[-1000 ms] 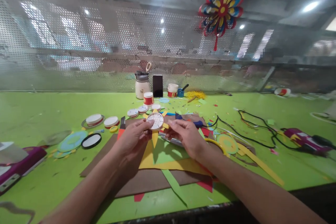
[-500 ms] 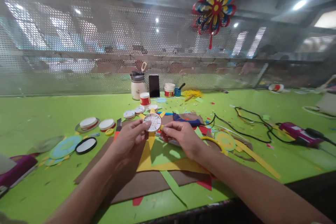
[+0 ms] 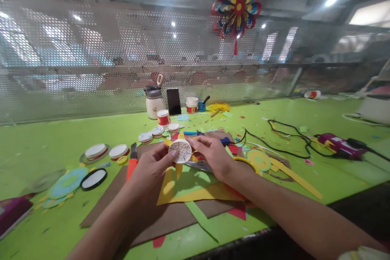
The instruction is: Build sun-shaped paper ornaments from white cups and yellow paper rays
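Note:
Both my hands hold a small white paper disc (image 3: 180, 150) with dark lines on it and yellow pointed rays (image 3: 178, 169) around its rim, raised a little above the table. My left hand (image 3: 151, 166) pinches the disc's left edge, thumb on its face. My right hand (image 3: 211, 154) pinches the right edge with closed fingers. Under my hands lie yellow (image 3: 170, 189) and green (image 3: 189, 178) paper pieces on a brown sheet (image 3: 152, 221).
The green table (image 3: 45, 142) carries several round white lids (image 3: 96, 150), a black-rimmed ring (image 3: 93, 178), a white jar (image 3: 152, 105), a phone (image 3: 174, 101), small pots (image 3: 191, 105), black cables (image 3: 283, 138) and a pink glue gun (image 3: 340, 145). A paper pinwheel (image 3: 237, 6) hangs on the mesh screen behind.
The camera has swung to the right, so everything sits further left. My right hand has moved in closer to the disc, which is turned slightly between my fingers.

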Demonstrator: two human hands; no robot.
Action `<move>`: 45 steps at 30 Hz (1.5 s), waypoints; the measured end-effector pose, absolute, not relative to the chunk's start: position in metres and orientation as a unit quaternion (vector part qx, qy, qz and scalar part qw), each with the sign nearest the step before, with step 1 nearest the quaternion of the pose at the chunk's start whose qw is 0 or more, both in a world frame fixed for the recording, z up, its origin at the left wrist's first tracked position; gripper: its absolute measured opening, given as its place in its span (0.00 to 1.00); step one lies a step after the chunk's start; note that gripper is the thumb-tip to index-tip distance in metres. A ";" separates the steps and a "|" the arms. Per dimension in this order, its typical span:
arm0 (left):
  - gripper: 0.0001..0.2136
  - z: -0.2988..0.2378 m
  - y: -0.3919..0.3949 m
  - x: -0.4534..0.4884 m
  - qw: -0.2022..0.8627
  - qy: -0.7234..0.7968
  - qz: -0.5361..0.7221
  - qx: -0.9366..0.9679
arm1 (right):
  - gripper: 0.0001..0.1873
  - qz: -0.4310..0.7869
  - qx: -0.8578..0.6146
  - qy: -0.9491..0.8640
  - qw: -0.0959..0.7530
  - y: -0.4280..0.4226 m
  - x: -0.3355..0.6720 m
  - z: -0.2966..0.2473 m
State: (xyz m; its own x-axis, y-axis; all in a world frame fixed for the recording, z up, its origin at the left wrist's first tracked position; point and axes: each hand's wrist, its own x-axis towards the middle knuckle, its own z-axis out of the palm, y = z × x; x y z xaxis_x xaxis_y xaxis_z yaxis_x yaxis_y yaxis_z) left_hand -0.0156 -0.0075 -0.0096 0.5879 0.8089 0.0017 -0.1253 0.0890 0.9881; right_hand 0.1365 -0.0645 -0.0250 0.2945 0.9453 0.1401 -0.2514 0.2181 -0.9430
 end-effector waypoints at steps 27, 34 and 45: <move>0.07 -0.014 -0.002 -0.020 0.664 0.290 0.369 0.583 | 0.12 0.226 -0.531 -0.471 0.668 -0.068 0.140 -0.033; 0.08 -0.011 -0.001 -0.018 0.642 0.319 0.350 0.603 | 0.10 0.154 -0.533 -0.511 0.656 -0.067 0.148 -0.032; 0.15 -0.018 -0.002 -0.018 0.661 0.270 0.312 0.626 | 0.26 0.362 -0.469 -0.499 0.633 -0.064 0.140 -0.034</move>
State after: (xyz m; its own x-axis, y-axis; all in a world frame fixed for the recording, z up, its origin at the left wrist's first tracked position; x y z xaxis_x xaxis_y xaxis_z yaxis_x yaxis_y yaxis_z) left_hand -0.0181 -0.0023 -0.0179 0.6594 0.7511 0.0327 -0.0733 0.0210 0.9971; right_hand 0.1405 -0.0641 -0.0342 0.2394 0.9258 0.2925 0.0099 0.2990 -0.9542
